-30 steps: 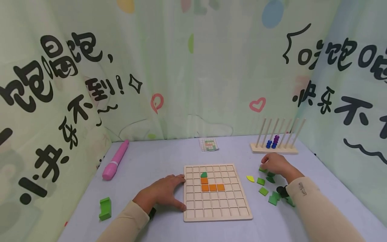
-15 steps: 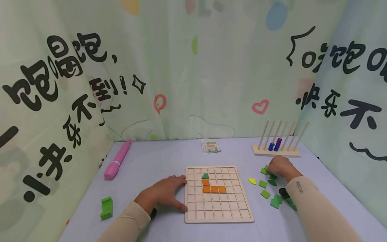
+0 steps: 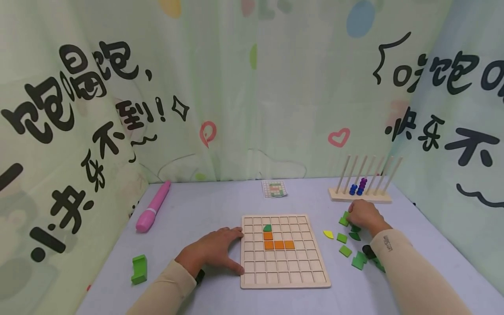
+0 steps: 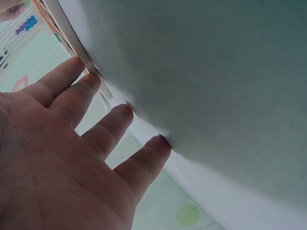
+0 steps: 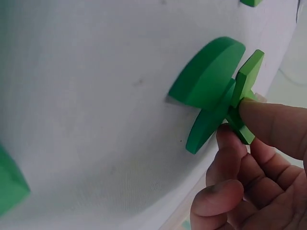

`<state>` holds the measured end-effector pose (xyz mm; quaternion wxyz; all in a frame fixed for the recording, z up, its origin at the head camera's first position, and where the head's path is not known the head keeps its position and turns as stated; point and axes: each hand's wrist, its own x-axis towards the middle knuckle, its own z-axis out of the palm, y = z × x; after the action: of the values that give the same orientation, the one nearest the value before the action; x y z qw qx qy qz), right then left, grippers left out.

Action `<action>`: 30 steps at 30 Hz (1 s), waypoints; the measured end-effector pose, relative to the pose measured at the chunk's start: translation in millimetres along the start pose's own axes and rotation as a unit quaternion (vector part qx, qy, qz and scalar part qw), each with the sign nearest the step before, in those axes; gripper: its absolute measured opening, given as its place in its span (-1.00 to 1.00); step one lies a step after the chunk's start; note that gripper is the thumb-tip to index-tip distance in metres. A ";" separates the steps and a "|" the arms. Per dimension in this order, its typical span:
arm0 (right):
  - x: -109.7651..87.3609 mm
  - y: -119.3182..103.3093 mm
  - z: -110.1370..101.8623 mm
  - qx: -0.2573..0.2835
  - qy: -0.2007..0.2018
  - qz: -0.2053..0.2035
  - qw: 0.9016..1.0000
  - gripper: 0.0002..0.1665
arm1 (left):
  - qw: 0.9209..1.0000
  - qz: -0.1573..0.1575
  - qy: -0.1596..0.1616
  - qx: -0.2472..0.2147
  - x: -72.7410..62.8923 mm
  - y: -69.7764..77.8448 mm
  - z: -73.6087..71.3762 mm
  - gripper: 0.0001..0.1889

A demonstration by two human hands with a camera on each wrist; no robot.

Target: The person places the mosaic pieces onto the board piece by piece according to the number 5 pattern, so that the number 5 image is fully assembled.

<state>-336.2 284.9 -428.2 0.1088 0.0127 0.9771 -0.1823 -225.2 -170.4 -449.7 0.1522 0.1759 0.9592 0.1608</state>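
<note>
My left hand (image 3: 214, 249) lies with spread fingers along the left edge of a wooden grid board (image 3: 307, 264), fingertips and thumb right at the rim. Orange squares (image 3: 279, 245) form an L on the board, with a green quarter-circle piece (image 3: 267, 228) above. At the right my right hand (image 3: 366, 215) pinches a light green square tile (image 5: 243, 130) between thumb and fingers, as the right wrist view shows. Another light green tile (image 5: 249, 74) stands tilted against the thumb tip. Two dark green curved pieces (image 5: 211, 72) lie beside the fingers, one overlapping the other.
Loose green tiles (image 3: 345, 250) and a yellow piece (image 3: 328, 235) lie right of the board. A peg rack with beads (image 3: 360, 197) stands behind the right hand. A pattern card (image 3: 274, 190), a pink wand-like object (image 3: 151, 210) and a green block (image 3: 139, 269) lie further off.
From one second ago, my right hand has shifted slightly at the green tiles, its fingers drawing in on one. The left hand stays at the board; the head view has shifted slightly.
</note>
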 end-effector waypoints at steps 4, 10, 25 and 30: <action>-0.8 -1.0 3.3 0.012 0.010 -0.009 1.000 -0.73 | 1.000 0.000 -0.001 0.000 -0.7 0.3 0.2 0.10; 1.4 -0.9 7.9 0.028 0.029 -0.024 0.999 -0.77 | 1.000 -0.002 0.000 -0.001 -2.4 2.4 -1.2 0.09; -2.7 -55.2 19.9 0.171 -0.016 -0.093 0.981 -0.76 | 1.000 0.015 0.004 0.000 -4.1 1.5 -1.3 0.09; -5.9 -85.1 28.5 0.198 -0.053 -0.123 0.971 -0.78 | 1.000 0.017 0.006 -0.001 -5.1 2.3 -2.6 0.09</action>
<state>-330.0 195.3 -422.7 0.1324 -0.0957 0.9087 -0.3841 -220.9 -171.1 -445.3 0.1437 0.1906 0.9570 0.1650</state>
